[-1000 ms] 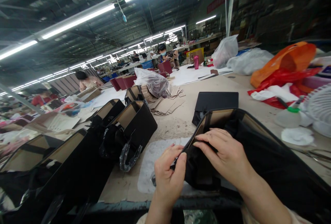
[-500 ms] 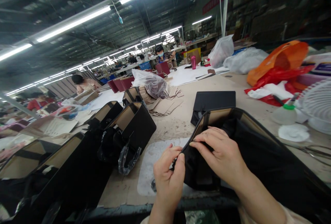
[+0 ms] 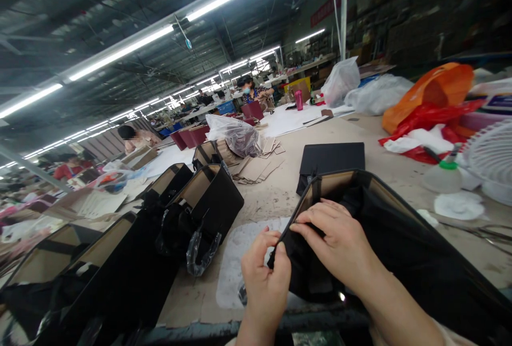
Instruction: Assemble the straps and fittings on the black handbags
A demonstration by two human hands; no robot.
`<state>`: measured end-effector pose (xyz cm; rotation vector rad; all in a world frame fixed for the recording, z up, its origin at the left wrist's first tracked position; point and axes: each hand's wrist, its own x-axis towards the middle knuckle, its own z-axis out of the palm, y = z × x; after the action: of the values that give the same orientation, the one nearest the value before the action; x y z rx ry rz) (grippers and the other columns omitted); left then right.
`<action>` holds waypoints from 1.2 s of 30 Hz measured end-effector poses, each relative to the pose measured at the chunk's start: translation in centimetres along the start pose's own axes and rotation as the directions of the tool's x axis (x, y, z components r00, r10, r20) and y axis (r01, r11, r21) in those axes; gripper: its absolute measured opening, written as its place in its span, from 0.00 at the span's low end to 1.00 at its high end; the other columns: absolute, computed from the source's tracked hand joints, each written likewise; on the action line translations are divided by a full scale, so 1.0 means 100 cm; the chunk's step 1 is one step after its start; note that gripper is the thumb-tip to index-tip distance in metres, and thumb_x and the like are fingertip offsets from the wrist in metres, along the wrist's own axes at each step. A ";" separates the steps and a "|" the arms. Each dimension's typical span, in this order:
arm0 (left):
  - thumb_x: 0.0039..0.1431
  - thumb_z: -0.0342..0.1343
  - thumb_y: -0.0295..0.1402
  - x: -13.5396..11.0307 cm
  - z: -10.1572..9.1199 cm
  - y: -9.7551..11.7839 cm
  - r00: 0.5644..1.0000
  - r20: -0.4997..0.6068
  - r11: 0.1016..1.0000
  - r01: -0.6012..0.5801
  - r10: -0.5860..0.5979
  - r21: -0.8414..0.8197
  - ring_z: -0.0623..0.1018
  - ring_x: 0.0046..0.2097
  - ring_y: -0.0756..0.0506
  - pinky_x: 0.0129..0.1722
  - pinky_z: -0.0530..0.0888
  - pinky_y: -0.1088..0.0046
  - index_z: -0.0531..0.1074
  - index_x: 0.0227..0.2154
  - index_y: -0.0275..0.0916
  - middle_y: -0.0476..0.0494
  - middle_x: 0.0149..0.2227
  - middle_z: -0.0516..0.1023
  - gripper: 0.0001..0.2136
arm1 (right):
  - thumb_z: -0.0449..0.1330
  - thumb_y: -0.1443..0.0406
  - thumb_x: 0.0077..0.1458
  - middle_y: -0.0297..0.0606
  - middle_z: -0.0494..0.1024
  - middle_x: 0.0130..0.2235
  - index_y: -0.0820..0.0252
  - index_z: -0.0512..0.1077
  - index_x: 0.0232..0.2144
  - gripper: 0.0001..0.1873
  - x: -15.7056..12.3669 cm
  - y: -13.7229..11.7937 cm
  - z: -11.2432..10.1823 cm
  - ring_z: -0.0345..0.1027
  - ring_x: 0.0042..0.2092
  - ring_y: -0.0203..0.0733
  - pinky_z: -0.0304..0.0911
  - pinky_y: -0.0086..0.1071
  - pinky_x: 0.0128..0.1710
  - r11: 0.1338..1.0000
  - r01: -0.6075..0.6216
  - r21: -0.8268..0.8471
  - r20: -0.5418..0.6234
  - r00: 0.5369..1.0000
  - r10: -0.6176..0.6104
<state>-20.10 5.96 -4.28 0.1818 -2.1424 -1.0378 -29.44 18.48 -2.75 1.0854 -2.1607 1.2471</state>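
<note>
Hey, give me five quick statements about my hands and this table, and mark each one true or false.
1. Your left hand and right hand are both at the rim of a black bag. True.
2. That bag is shut. False: it gapes open.
3. A bottle with green at its neck sits on the table. True.
4. No other black bags are in view. False: several more stand to the left.
5. An orange plastic bag lies toward the right. True.
</note>
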 end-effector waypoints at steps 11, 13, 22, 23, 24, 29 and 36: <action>0.56 0.52 0.31 0.017 -0.002 0.020 0.983 0.175 0.998 0.053 -0.057 0.031 0.74 0.35 0.49 0.36 0.69 0.75 0.74 0.32 0.38 0.47 0.32 0.76 0.06 | 0.58 0.62 0.53 0.31 0.74 0.29 0.55 0.70 0.24 0.07 0.006 0.008 -0.004 0.67 0.34 0.36 0.51 0.40 0.51 0.999 -0.045 -0.001 0.037 0.998 0.045; 0.56 0.52 0.31 0.019 -0.002 0.023 0.985 0.162 0.997 0.055 -0.061 0.045 0.73 0.32 0.49 0.33 0.69 0.76 0.74 0.30 0.37 0.47 0.29 0.75 0.06 | 0.60 0.60 0.52 0.30 0.74 0.27 0.56 0.69 0.23 0.09 0.007 0.013 -0.006 0.67 0.33 0.36 0.51 0.40 0.52 0.999 -0.053 -0.001 0.019 0.998 0.053; 0.56 0.53 0.31 0.016 0.002 0.023 0.990 0.131 0.993 0.036 -0.050 0.109 0.72 0.30 0.50 0.32 0.67 0.77 0.73 0.27 0.36 0.48 0.26 0.73 0.06 | 0.59 0.62 0.53 0.31 0.74 0.29 0.54 0.73 0.27 0.06 0.007 0.036 -0.021 0.67 0.34 0.36 0.54 0.36 0.49 0.998 0.009 0.062 0.032 0.999 -0.011; 0.56 0.53 0.31 0.016 0.003 0.023 0.989 0.136 0.993 0.035 -0.050 0.113 0.72 0.30 0.50 0.32 0.67 0.77 0.73 0.27 0.36 0.48 0.27 0.73 0.06 | 0.59 0.62 0.53 0.31 0.74 0.29 0.54 0.73 0.27 0.05 0.006 0.036 -0.021 0.67 0.35 0.36 0.53 0.37 0.50 0.998 0.006 0.062 0.020 1.000 -0.008; 0.56 0.53 0.31 0.016 0.003 0.023 0.989 0.138 0.993 0.034 -0.050 0.116 0.73 0.30 0.50 0.32 0.68 0.77 0.73 0.28 0.36 0.48 0.27 0.73 0.06 | 0.59 0.62 0.53 0.31 0.74 0.29 0.54 0.73 0.27 0.05 0.006 0.036 -0.021 0.67 0.35 0.36 0.53 0.37 0.50 0.998 0.002 0.060 0.007 1.000 -0.002; 0.55 0.53 0.31 0.016 0.004 0.025 0.990 0.140 0.991 0.014 -0.033 0.131 0.73 0.31 0.49 0.32 0.68 0.77 0.73 0.28 0.36 0.47 0.27 0.74 0.06 | 0.60 0.61 0.52 0.30 0.74 0.29 0.54 0.73 0.26 0.05 0.007 0.034 -0.020 0.67 0.35 0.35 0.51 0.39 0.53 0.999 -0.011 0.046 -0.037 0.999 0.013; 0.55 0.53 0.31 0.014 0.005 0.029 0.992 0.126 0.991 0.002 -0.019 0.131 0.73 0.30 0.49 0.31 0.69 0.76 0.74 0.28 0.36 0.47 0.27 0.74 0.06 | 0.60 0.61 0.52 0.30 0.75 0.29 0.54 0.72 0.25 0.06 0.005 0.034 -0.018 0.67 0.35 0.35 0.51 0.41 0.53 0.999 -0.005 0.043 -0.059 0.998 0.007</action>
<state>-20.97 7.59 -1.61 0.1941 -2.3286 -0.9371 -32.51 20.79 -3.29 1.0462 -2.1036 1.3177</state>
